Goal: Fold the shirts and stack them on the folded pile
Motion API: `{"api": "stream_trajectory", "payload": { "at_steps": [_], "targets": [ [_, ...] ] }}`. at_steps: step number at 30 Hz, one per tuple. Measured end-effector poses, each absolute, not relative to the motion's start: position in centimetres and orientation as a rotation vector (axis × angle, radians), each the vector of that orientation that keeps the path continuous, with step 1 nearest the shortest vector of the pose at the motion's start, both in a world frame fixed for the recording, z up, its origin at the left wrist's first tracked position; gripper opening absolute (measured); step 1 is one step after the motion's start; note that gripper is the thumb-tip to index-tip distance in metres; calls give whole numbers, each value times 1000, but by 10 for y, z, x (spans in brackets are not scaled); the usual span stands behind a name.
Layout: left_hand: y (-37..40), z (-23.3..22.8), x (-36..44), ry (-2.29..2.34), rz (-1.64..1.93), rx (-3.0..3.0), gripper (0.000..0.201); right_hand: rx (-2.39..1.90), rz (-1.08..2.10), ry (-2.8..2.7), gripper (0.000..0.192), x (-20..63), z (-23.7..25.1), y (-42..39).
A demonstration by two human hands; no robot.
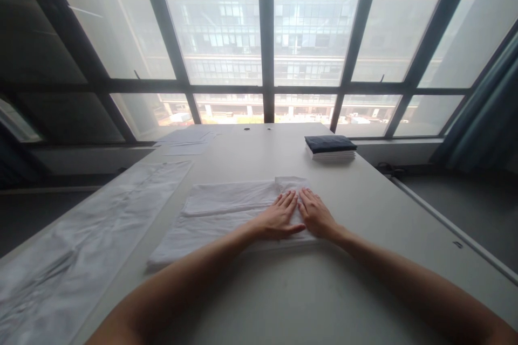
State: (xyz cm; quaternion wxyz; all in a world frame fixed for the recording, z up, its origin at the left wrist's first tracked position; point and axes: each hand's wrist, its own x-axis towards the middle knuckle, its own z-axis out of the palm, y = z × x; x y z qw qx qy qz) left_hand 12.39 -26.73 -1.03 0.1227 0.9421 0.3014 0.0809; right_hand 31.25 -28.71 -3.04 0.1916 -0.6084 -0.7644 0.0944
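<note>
Pressing flat on white cloth [226,215] mid-table: left hand [279,218] and right hand [315,215] side by side, fingers [288,199] straight, together, grasping nothing. Stack of folded cloths [331,147] at 1 o'clock, well apart.

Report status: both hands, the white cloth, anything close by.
Left hand and right hand flat, side by side, on folded white cloth. Nothing gripped. Folded stack far right, plastic sheet left, both apart.
</note>
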Motion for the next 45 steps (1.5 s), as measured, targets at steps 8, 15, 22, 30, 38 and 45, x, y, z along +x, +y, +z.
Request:
{"api": "stream_trajectory", "payload": {
  "at_steps": [8, 15, 22, 30, 38, 45],
  "targets": [
    [-269, -9, 124, 866, 260, 2776, 99, -1699, 250, -2135, 58, 312, -31, -287],
    [-268, -13, 123, 860, 283, 2787, 98, -1699, 263, -2129, 59, 312, -31, -286],
    [-267, -13, 123, 864, 267, 2788, 99, -1700, 309, -2115, 59, 312, -29, -286],
    [-268, -12, 122, 869, 266, 2773, 100, -1483, 366, -2070, 60, 325, -24, -253],
    [-270, -9, 121, 878, 282, 2746, 108, -1496, 431, -2373, 61, 319, -19, -204],
    [-269, -10, 123, 887, 279, 2725, 110, -1556, 371, -2431, 63, 318, -27, -201]
  ]
}}
